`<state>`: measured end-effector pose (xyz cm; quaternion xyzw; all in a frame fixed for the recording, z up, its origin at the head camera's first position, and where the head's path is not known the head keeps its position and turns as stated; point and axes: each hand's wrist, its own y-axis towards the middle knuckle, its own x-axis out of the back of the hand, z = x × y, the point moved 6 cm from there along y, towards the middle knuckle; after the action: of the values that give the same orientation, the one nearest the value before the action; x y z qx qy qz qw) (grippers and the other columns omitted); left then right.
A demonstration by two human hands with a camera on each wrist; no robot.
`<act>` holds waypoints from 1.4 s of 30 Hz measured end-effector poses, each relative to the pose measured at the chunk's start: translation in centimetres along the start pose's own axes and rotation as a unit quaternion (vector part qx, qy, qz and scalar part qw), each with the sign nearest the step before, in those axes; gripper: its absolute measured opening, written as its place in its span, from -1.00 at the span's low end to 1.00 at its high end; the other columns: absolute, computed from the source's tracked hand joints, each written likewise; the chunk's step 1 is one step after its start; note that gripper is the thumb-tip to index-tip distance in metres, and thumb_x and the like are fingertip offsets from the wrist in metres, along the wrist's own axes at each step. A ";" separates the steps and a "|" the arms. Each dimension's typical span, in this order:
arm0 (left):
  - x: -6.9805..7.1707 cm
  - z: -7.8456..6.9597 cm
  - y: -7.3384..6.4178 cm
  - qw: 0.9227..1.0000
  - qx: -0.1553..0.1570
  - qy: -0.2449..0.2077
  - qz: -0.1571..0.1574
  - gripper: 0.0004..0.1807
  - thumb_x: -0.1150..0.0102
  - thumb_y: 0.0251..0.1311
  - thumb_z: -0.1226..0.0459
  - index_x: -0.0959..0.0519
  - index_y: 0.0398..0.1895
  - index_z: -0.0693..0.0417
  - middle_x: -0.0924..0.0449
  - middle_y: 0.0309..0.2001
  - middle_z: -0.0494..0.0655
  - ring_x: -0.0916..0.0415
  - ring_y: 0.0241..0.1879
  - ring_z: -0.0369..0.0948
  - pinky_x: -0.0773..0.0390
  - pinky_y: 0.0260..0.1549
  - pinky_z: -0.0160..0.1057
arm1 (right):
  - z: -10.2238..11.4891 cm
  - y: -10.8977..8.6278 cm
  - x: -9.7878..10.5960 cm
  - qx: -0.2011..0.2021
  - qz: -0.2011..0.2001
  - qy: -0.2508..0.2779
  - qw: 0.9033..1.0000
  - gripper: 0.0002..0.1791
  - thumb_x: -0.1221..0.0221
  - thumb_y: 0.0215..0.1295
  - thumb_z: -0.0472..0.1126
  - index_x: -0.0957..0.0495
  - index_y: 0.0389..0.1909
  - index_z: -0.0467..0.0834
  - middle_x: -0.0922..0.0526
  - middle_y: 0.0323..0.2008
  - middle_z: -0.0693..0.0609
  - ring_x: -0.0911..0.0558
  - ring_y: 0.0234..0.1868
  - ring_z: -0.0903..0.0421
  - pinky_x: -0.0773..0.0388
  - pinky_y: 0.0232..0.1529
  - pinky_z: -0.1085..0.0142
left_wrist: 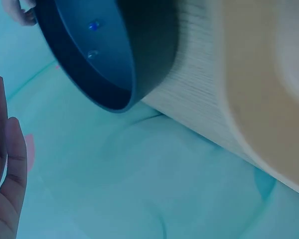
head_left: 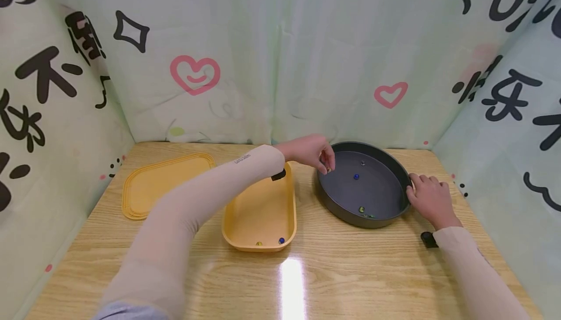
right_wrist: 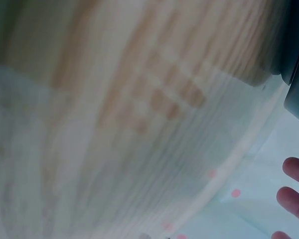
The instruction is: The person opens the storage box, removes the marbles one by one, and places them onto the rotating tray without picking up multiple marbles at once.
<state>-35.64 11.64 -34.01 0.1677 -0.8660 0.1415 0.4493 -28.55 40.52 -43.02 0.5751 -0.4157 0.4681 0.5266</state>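
My left hand (head_left: 313, 152) pinches a small marble (head_left: 328, 169) between thumb and fingertips, over the left rim of a dark round pan (head_left: 380, 191). In the pan lie a blue marble (head_left: 356, 177), a clear marble (head_left: 363, 163) and green marbles (head_left: 361, 209) near the front wall. At the pan's right side my right hand (head_left: 431, 200) holds the rim with thumb and forefinger, the other fingers pointing away from it. The left wrist view shows the pan (left_wrist: 154, 50) from its side, with the blue marble (left_wrist: 93, 25) inside.
Left of the pan stands a yellow rectangular container (head_left: 258, 213), partly under my left sleeve. A yellow marble (head_left: 259, 243) and another blue marble (head_left: 281, 240) lie at its front end. Farther left lies a yellow lid (head_left: 162, 181). Printed curtains (head_left: 280, 66) surround the wooden table (head_left: 350, 271).
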 end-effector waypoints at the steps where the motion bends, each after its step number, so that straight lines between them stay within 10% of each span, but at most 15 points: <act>1: 0.1 0.0 0.4 1.000 0.000 -0.003 -0.004 -0.89 -0.36 0.02 0.27 -0.71 -0.34 0.01 -0.72 -0.29 -0.15 -0.57 -0.28 -0.33 -0.51 -0.22 -0.48 | 0.0 0.0 0.1 0.000 -0.002 -0.004 1.000 -0.63 0.09 0.35 -0.18 -0.36 0.06 -0.34 -0.52 -0.09 -0.39 -0.44 -0.10 -0.35 -0.30 -0.20 -0.24; 26: -0.8 2.7 9.7 0.986 0.041 -0.096 -0.126 -0.78 -0.36 0.01 0.29 -0.71 -0.23 0.12 -0.73 -0.29 -0.10 -0.61 -0.32 -0.35 -0.50 -0.29 -0.57 | 0.1 0.0 0.5 -0.002 -0.028 -0.012 1.000 -0.66 0.05 0.30 -0.21 -0.40 0.00 -0.35 -0.45 -0.09 -0.34 -0.33 -0.08 -0.33 -0.22 -0.20 -0.21; 31: -1.9 3.0 10.5 0.978 0.066 -0.132 -0.146 -0.78 -0.35 0.01 0.35 -0.71 -0.22 0.20 -0.73 -0.27 -0.02 -0.63 -0.30 -0.29 -0.50 -0.34 -0.58 | 0.3 -0.1 0.4 -0.005 -0.028 -0.013 1.000 -0.64 0.05 0.30 -0.21 -0.41 0.01 -0.36 -0.46 -0.09 -0.34 -0.33 -0.08 -0.32 -0.22 -0.19 -0.22; 42: -4.3 3.8 11.1 0.977 0.151 -0.054 -0.141 -0.86 -0.36 0.02 0.32 -0.73 -0.31 0.10 -0.74 -0.29 -0.10 -0.55 -0.38 -0.34 -0.41 -0.44 -0.59 | 0.4 -0.1 0.3 -0.009 -0.024 -0.006 1.000 -0.64 0.06 0.31 -0.21 -0.40 0.02 -0.35 -0.46 -0.08 -0.33 -0.33 -0.07 -0.32 -0.21 -0.18 -0.22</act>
<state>-40.69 20.86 -40.72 0.3612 -0.8256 0.1962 0.3865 -28.33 40.14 -42.74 0.5832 -0.4088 0.4481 0.5402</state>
